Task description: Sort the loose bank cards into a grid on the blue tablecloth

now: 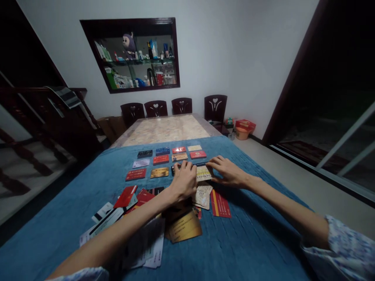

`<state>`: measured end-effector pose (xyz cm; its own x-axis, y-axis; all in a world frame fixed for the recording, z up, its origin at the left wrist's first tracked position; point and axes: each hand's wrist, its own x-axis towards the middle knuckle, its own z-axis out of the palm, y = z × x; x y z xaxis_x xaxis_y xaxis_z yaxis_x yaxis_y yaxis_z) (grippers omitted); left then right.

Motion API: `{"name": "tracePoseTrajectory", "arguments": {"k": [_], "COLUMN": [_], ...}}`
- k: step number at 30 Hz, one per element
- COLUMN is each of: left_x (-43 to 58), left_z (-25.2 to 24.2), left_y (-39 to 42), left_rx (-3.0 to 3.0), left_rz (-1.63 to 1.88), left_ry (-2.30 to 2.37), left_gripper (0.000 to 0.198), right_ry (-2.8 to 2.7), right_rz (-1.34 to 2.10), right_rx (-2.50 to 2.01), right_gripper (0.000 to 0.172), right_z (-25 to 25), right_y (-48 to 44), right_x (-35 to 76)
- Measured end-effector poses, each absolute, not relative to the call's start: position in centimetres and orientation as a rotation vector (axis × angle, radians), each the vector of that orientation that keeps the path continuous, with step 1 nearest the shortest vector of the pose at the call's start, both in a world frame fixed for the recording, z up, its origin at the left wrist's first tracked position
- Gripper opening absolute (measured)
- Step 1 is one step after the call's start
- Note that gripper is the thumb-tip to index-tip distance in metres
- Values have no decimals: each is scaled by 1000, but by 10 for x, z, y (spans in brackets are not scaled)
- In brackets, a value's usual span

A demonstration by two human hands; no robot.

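A cream card (203, 173) with yellow and dark print lies between my two hands. My left hand (184, 180) is closed at its left edge, fingers bent, partly covering a dark card (173, 170). Its right edge is pinched by my right hand (227, 170). Just below are loose cream cards (202, 195), a red card with a yellow stripe (221, 203) and a gold card (186, 227). Rows of card piles stand beyond my hands, among them a gold card (159, 172), a dark red card (136, 174) and a red card (198, 154).
Under my left forearm spreads a heap of mixed cards, with a red card (125, 196) and white cards (154, 249). A blue cloth (252, 234) covers the near part of the table (172, 127). Dark chairs (215, 105) stand at its far end.
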<state>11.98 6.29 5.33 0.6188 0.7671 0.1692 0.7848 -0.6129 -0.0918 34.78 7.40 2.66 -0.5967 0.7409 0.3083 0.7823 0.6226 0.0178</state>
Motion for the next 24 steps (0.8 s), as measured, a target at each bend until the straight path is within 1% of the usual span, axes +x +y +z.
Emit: {"name": "tracePoseTrajectory", "arguments": {"k": [5,6,9,14,24], "left_x": [124,125,128,133,148], "left_z": [60,61,65,70,67], "left_y": [86,91,106,130,187], "left_rx": [-2639,-2633,-2629,-2608,-2598], "left_rz": [-140,-126,-100,-90,-31], "left_ry": [-1263,-1264,-1284,-1287,-1285], "left_gripper": [35,36,39,39,30], "right_ry": [-2619,-2626,-2652,-2685,-2739], "right_rz": [-208,-207,-224,-245,-194], "right_rx": [-1243,-1258,-1337,-1371,-1504], "right_gripper": [33,32,38,38,26], "right_z": [38,40,47,56,69], "right_y": [97,102,118,144,190], "right_x": [349,349,347,349,350]}}
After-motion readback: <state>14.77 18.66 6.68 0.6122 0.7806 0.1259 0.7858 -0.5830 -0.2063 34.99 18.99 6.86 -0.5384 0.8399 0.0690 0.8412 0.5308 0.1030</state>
